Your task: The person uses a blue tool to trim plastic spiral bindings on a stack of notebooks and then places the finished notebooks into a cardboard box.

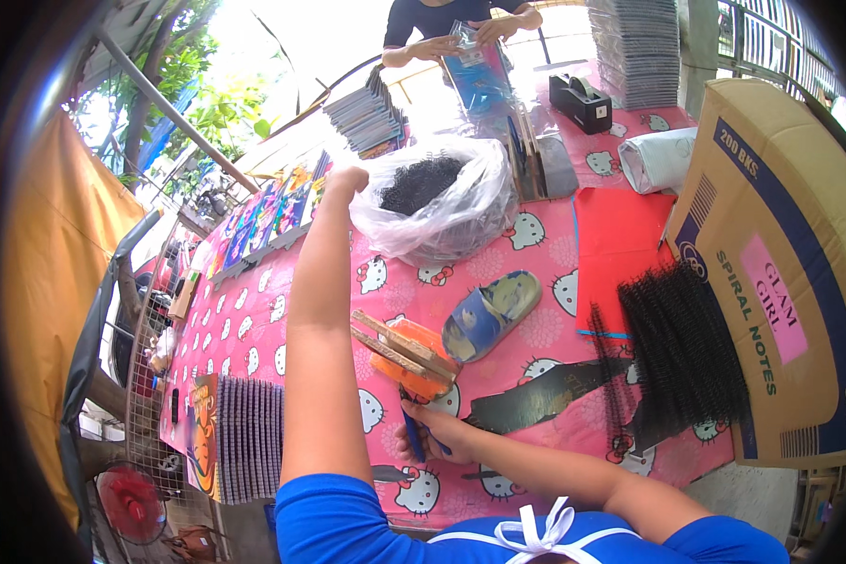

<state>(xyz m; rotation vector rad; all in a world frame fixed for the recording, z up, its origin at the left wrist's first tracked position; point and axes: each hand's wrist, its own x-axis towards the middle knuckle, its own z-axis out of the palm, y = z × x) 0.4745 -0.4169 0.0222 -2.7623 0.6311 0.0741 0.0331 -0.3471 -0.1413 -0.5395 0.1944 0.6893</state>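
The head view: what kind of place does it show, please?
Probably an open-air work table where spiral notebooks are bound: black spiral coils lie on a pink cartoon-cat tablecloth, notebook stacks stand further back, and trees show behind. The left hand reaches a clear bag of coils.

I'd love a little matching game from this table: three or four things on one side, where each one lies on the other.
1. clear plastic bag of black coils
2. black tape dispenser
3. big brown cardboard box
4. blue patterned sandal

a. table's right edge
b. middle of the pink cloth
c. far end, near the other person
d. beside the left hand

Pairs: 1-d, 2-c, 3-a, 4-b
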